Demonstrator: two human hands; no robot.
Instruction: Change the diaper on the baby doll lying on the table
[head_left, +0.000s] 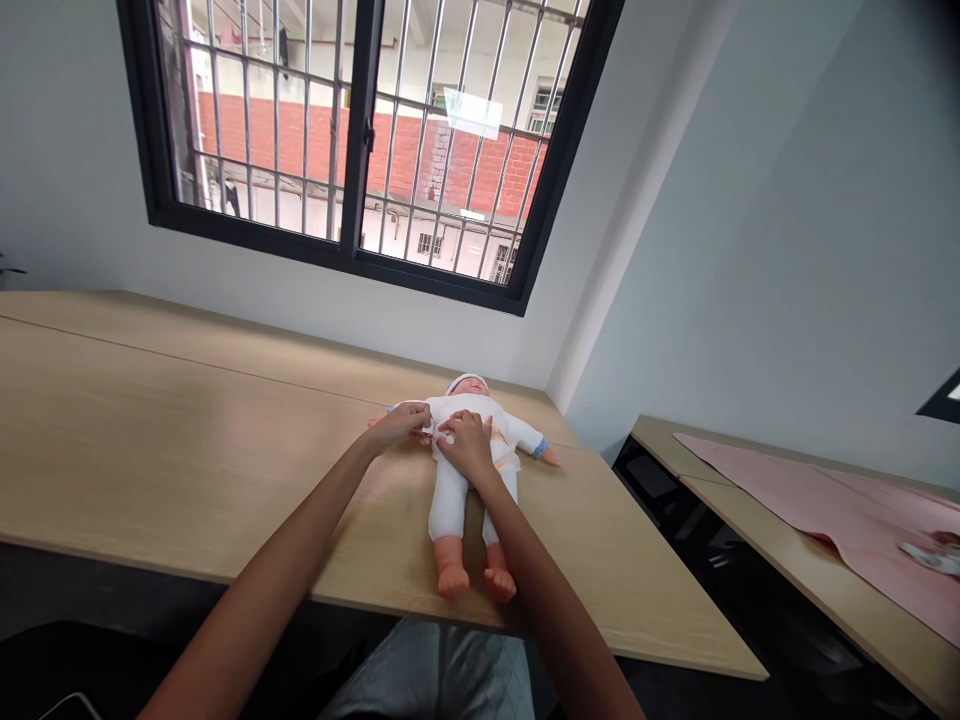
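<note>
A baby doll [448, 500] in a white suit with blue cuffs lies on its back on the wooden table, feet toward me. Round its waist sits a white diaper [507, 452] with orange marks. At the doll's waist, on the left side, my left hand [405, 424] pinches the diaper's white edge between its fingers. Close beside it, my right hand [469, 442] rests over the doll's belly, its bent fingers gripping the diaper's front. The fingers partly hide the spot where both hands meet.
The light wooden table [187, 430] runs along the wall beneath a barred window [352, 150]. To the right, past a dark gap, stands another table with a pink cloth [840, 510] and a partly visible white item [930, 555] on it.
</note>
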